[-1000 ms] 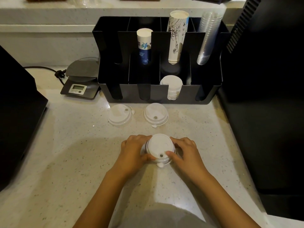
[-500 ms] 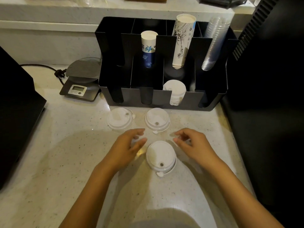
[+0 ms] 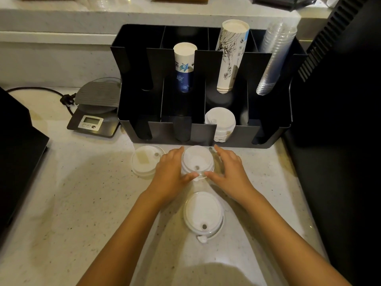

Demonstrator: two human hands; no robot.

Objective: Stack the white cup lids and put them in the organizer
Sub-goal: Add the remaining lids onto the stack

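Note:
A white cup lid [image 3: 196,159] lies on the counter just in front of the black organizer [image 3: 243,137]. My left hand [image 3: 171,172] cups its left side and my right hand [image 3: 228,170] its right side, with both thumbs on its front rim. Closer to me sits a short stack of white lids [image 3: 203,213], untouched. Another single lid [image 3: 144,159] lies to the left of my left hand. A stack of white lids [image 3: 220,120] stands in the organizer's third front slot.
The organizer's rear slots hold a blue-printed paper cup stack [image 3: 184,65], a tall white printed cup stack [image 3: 231,58] and clear plastic cups [image 3: 274,58]. A small digital scale [image 3: 94,112] with its cord sits to the left. Dark machines flank both sides.
Both hands let go of the near lid stack and moved forward to the middle lid by the organizer, closing around it. The view shifted a little closer.

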